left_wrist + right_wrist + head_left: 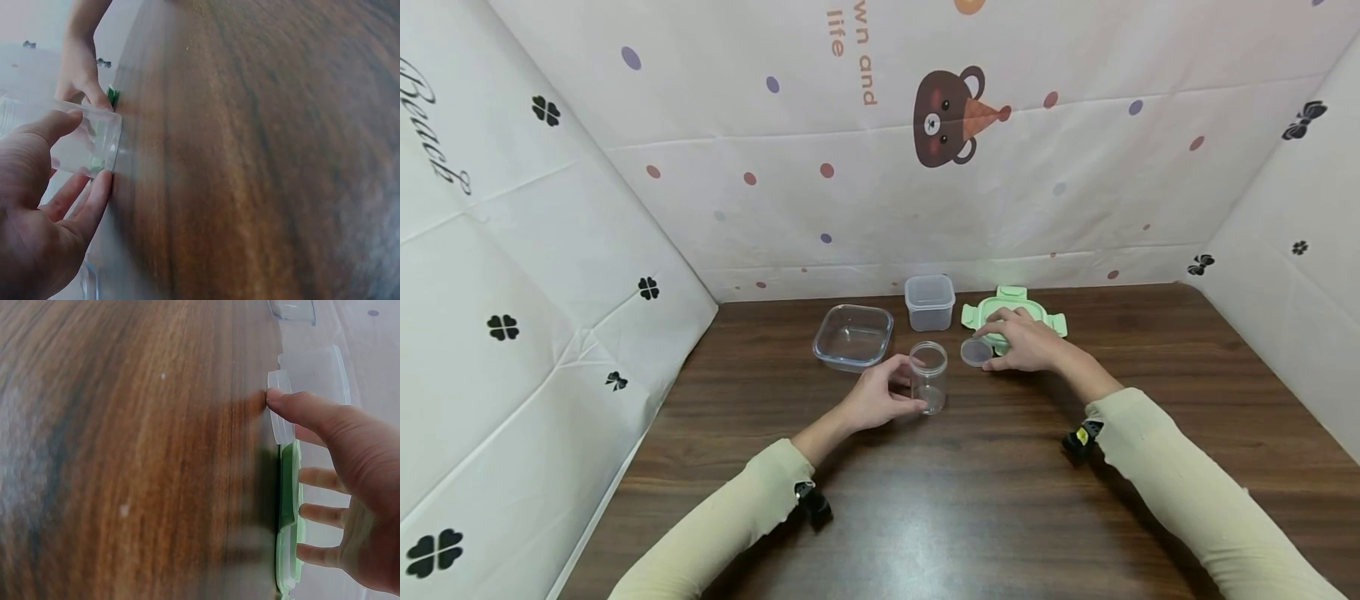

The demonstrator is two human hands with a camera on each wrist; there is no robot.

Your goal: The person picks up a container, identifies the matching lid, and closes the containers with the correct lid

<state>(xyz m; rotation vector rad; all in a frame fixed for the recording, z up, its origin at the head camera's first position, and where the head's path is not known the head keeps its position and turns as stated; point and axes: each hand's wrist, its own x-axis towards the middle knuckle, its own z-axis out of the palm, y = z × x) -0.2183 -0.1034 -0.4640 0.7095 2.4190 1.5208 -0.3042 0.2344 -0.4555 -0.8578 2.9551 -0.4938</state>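
Note:
In the head view, a clear plastic jar [929, 379] with a threaded, uncovered mouth stands upright near the middle of the table. My left hand [882, 395] holds it from the left, thumb and fingers on either side of its wall, as the left wrist view also shows around the jar [84, 140]. To its right, my right hand [1024, 342] pinches a small round translucent lid [976, 352] by the edge between thumb and index finger. Its other fingers extend over a green clip-on lid [1033, 310], seen edge-on in the right wrist view; whether they touch it I cannot tell.
A square glass container [853, 335] without a cover sits left of the jar. Behind the jar stands a small translucent plastic box [929, 303]. Patterned white cloth [850, 208] rises along the back and sides of the brown wooden table [970, 500].

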